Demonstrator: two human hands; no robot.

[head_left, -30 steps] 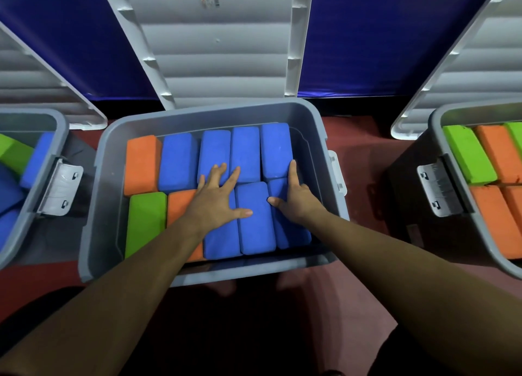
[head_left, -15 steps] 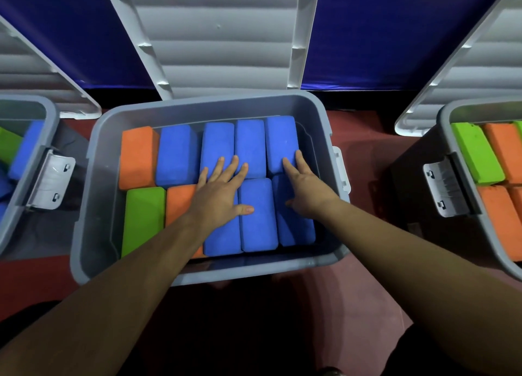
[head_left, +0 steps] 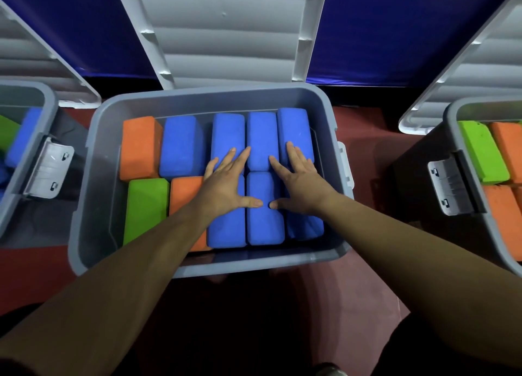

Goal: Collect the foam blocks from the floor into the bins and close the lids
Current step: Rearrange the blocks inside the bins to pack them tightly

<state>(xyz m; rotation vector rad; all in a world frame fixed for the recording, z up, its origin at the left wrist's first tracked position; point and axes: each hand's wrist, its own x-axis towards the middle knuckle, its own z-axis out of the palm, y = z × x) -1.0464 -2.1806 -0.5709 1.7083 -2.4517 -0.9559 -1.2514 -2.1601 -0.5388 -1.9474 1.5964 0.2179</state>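
A grey bin stands in front of me, its white lid propped open behind it. Inside lie several blue foam blocks, two orange blocks and a green block, packed side by side. My left hand lies flat with spread fingers on the blue blocks near the middle. My right hand lies flat beside it on the blue blocks at the right. Both thumbs touch the front middle blue block. Neither hand grips anything.
A second grey bin at the left holds blue and green blocks, its latch hanging outward. A third bin at the right holds green and orange blocks. Both have open lids. Red floor shows between bins; a blue wall is behind.
My right hand has shifted left and forward, spreading flat across the blue blocks. My left hand slid slightly further into the bin. The camera has moved closer to the bin.
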